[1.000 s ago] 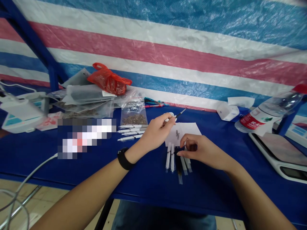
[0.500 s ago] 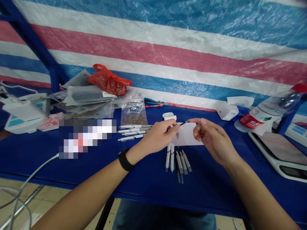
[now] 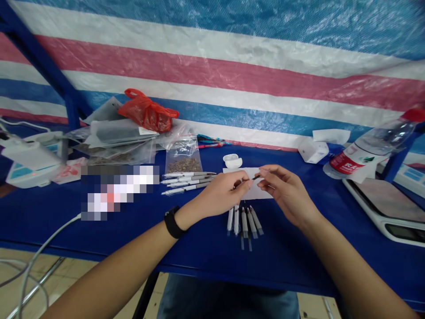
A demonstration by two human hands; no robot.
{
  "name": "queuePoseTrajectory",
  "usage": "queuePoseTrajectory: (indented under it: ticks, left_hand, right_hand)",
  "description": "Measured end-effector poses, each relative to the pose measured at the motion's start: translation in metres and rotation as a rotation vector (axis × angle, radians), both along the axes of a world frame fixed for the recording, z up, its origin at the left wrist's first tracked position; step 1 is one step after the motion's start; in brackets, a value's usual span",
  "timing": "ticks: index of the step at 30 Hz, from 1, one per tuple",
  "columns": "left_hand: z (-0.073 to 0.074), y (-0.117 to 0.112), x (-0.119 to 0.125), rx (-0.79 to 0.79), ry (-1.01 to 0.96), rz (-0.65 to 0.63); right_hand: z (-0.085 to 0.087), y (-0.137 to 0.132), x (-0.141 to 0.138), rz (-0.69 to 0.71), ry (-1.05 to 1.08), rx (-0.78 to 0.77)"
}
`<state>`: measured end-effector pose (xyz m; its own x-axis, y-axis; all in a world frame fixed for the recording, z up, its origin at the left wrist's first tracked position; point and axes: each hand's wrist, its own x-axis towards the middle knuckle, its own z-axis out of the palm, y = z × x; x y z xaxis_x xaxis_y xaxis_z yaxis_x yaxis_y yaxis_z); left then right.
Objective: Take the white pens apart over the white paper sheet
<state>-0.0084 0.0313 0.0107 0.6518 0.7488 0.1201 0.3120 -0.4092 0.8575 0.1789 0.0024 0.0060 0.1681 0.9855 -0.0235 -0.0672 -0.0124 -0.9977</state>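
My left hand (image 3: 229, 188), with a black band on its wrist, pinches a slim dark pen part (image 3: 255, 177) over a white paper sheet (image 3: 262, 191). The thumb and forefinger of my right hand (image 3: 287, 190) close on the part's other end; its tip is hidden by the fingers. Below the hands lie several grey pen barrels (image 3: 253, 220) and two white pen pieces (image 3: 233, 220). Thin clear tubes (image 3: 246, 243) stick out beneath the barrels. Left of my left hand, several white pens (image 3: 186, 181) rest side by side.
Behind the pens stand a zip bag of brown bits (image 3: 183, 164) and a red plastic bag (image 3: 148, 113). A white earbud case (image 3: 232, 161) sits open behind the paper. To the right are a water bottle (image 3: 348, 160) and a scale (image 3: 392, 199). A white cable (image 3: 53, 239) hangs at left.
My right hand has shifted slightly left, and its fingers, formerly with the forefinger extended, now close around the pen part's end. My left hand keeps its pinch.
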Motion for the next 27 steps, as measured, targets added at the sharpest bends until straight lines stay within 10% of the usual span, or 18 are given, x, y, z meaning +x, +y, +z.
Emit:
queuePoseTrajectory:
  ticks: [10,20,27]
  left_hand:
    - [0.005,0.008,-0.016,0.134,0.292,-0.037]
    - [0.005,0.005,-0.014,0.151,0.620,0.019]
    - [0.004,0.007,-0.012,0.259,0.642,0.056]
  right_hand:
    - [0.008,0.007,0.020,-0.275,-0.039,0.134]
    - [-0.004,-0.006,-0.002,0.293,-0.446,0.073]
    - [-0.001,-0.008,0.000,0.259,-0.779,0.279]
